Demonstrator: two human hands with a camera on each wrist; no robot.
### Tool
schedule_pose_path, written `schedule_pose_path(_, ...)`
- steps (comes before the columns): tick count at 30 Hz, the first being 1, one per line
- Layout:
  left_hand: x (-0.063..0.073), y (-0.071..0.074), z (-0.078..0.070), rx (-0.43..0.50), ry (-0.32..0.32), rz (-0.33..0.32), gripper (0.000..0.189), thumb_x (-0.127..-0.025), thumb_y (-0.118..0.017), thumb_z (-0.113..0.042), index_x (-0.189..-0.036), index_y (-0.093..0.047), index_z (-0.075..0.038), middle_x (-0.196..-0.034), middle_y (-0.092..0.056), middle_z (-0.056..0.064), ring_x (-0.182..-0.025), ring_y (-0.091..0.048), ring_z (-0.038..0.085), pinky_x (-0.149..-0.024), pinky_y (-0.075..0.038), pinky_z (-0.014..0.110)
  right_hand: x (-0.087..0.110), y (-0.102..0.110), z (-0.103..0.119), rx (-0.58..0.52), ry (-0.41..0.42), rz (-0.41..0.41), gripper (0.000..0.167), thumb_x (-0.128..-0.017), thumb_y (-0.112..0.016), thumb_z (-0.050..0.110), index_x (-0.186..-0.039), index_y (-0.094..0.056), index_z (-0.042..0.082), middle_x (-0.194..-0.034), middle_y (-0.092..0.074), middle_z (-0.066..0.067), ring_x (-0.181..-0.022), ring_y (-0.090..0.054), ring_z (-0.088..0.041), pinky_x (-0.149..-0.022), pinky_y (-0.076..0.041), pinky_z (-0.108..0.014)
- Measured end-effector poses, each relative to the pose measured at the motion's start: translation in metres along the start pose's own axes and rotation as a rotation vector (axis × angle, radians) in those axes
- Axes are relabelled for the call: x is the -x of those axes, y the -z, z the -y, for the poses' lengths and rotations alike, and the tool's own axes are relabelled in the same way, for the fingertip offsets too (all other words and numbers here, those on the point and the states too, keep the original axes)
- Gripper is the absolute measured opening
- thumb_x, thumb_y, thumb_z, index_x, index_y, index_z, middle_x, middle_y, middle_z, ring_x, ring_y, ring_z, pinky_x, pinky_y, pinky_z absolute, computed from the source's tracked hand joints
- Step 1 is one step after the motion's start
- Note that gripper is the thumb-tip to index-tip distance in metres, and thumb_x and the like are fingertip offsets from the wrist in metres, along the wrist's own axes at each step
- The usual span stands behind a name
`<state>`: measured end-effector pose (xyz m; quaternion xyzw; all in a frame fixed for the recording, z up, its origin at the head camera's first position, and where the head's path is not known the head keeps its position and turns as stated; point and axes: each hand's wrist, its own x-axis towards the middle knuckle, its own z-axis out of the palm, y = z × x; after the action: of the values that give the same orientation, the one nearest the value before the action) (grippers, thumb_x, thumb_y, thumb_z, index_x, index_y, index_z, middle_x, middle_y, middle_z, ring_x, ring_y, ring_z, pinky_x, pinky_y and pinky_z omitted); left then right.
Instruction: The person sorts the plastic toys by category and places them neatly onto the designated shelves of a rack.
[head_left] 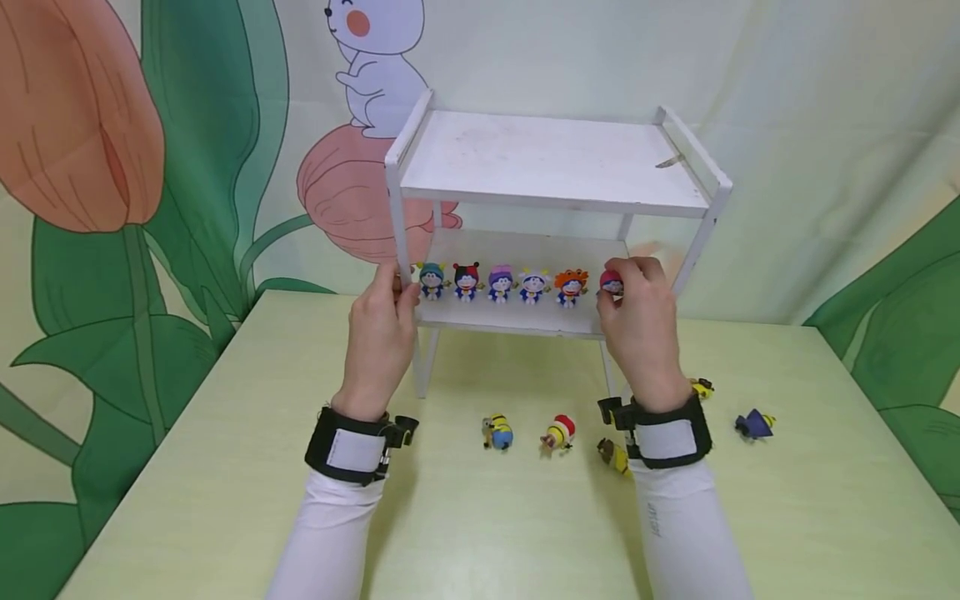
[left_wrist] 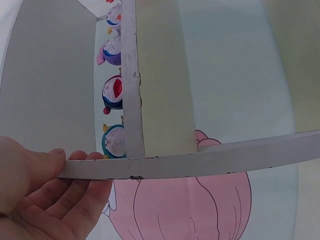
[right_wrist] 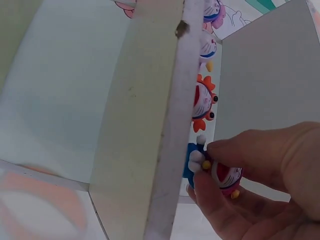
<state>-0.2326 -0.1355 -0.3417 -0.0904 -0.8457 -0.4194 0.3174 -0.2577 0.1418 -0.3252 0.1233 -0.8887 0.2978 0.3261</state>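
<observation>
A white two-tier shelf (head_left: 555,162) stands on the table. My left hand (head_left: 378,337) grips its left front post (left_wrist: 165,168), thumb on one side and fingers on the other. At the lower board's right end, my right hand (head_left: 643,333) pinches a small cat figurine in a pink hat (right_wrist: 229,175) between thumb and fingers. The figurine is tilted in the right wrist view, partly covered by the fingers. To its left, several similar figurines stand in a row, from one with a green hat (head_left: 432,282) to one with an orange crab hat (head_left: 572,288).
In front of the shelf lie several yellow figurines, among them one in blue (head_left: 498,432), one with a red hat (head_left: 559,432) and one with a brown top (head_left: 613,456) by the right wrist. A purple-caped figurine (head_left: 756,424) lies farther right. A printed curtain (head_left: 810,167) hangs behind.
</observation>
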Motion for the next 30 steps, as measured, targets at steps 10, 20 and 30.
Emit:
schedule_pose_path(10, 0.001, 0.001, 0.001, -0.005, -0.004, 0.001, 0.017, -0.096, -0.058, 0.001, -0.112, -0.054, 0.007, -0.097, -0.064, 0.021, -0.086, -0.066, 0.03, -0.077, -0.058, 0.044, 0.001, -0.009, 0.0, 0.021, -0.057, 0.02, 0.026, -0.085, -0.066, -0.008, -0.111, -0.063, -0.009, -0.116, -0.053, -0.03, -0.098, -0.059, -0.043, -0.084, -0.054, -0.051)
schedule_pose_path(20, 0.001, -0.001, 0.002, -0.002, -0.005, -0.009, 0.02, -0.098, -0.057, -0.004, -0.114, -0.053, 0.005, -0.097, -0.064, 0.02, -0.085, -0.066, 0.029, -0.075, -0.058, 0.042, -0.004, -0.012, 0.0, 0.057, -0.077, 0.03, 0.027, -0.085, -0.066, -0.008, -0.112, -0.063, -0.01, -0.117, -0.053, -0.03, -0.097, -0.06, -0.043, -0.084, -0.055, -0.05)
schedule_pose_path(30, 0.001, 0.0, 0.001, -0.01, 0.001, -0.005, 0.019, -0.098, -0.057, -0.003, -0.114, -0.053, 0.006, -0.099, -0.063, 0.02, -0.087, -0.067, 0.029, -0.077, -0.058, 0.042, -0.003, -0.014, -0.001, 0.061, -0.105, 0.064, 0.028, -0.087, -0.063, -0.008, -0.115, -0.062, -0.008, -0.115, -0.052, -0.029, -0.089, -0.062, -0.042, -0.078, -0.056, -0.05)
